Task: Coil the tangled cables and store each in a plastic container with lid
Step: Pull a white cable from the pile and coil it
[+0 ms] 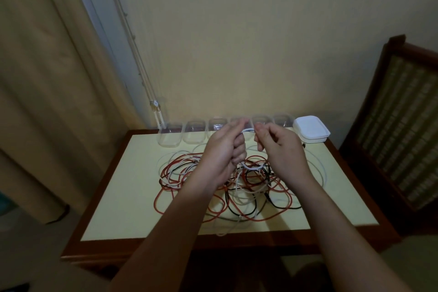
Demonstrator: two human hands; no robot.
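Above the middle of the table, the left hand [222,152] has its fingers curled round a white cable [248,129]. A loop of that cable hangs out under the fist. The right hand [282,149] is just beside it and pinches the same cable between thumb and finger. A short bit of cable runs tight from one hand to the other.

Under both hands lies the tangled pile of cables [237,187], red, black and white all mixed up. The rest of the white cable goes down into that pile. I cannot tell how much of it is caught in there.

I think the cable is light and soft. It will bend any way you like, but it may spring open if you let go. It looks smooth, so it could slip. The best way is to keep the loops in the left fist and let the right hand feed more cable, close to the fist. Pull gently, because a hard pull could make the knots tighter or drag the whole pile.

Along the far edge of the table stands a row of clear plastic containers [193,134], all open. I cannot see a cable in any of them. A stack of white lids [311,130] sits at the right end of the row.

The table [118,197] has a pale top and a brown wood rim.
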